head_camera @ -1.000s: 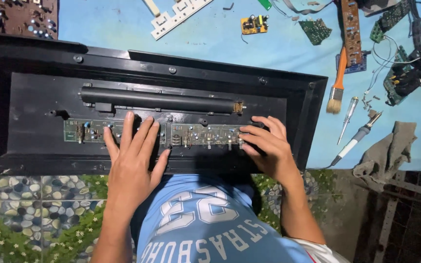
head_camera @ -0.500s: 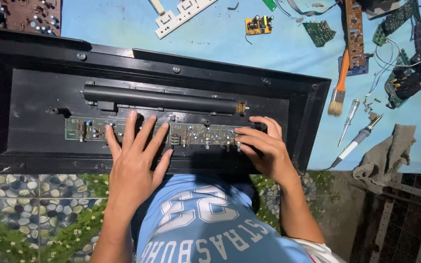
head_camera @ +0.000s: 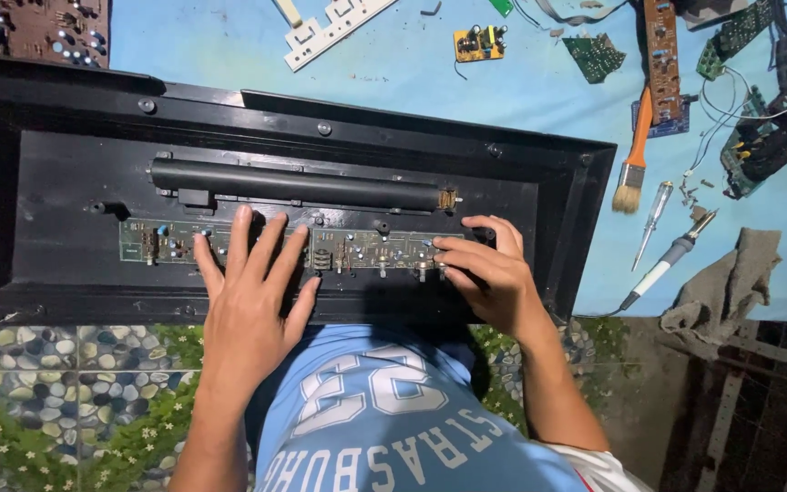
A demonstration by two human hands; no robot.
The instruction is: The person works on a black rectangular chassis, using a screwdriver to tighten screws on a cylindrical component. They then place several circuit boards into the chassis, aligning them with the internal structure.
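A long black plastic housing [head_camera: 66,173] lies across a blue table top. Inside it run a black tube [head_camera: 302,185] and, below it, a narrow green circuit board [head_camera: 357,248] with small parts. My left hand [head_camera: 252,292] rests flat on the board's middle, fingers spread. My right hand [head_camera: 489,273] sits at the board's right end, fingers curled down onto its edge; whether it pinches the board is unclear.
On the blue surface lie a white plastic part [head_camera: 334,27], a small yellow board [head_camera: 479,43], other green boards [head_camera: 594,55], a brush [head_camera: 635,155], screwdrivers [head_camera: 667,260], a grey rag [head_camera: 726,282] and wired parts [head_camera: 767,137]. A brown board [head_camera: 38,27] lies top left.
The view has shifted slightly. My right hand's fingers have crept left along the board's right end. My left hand stays pressed on the board.
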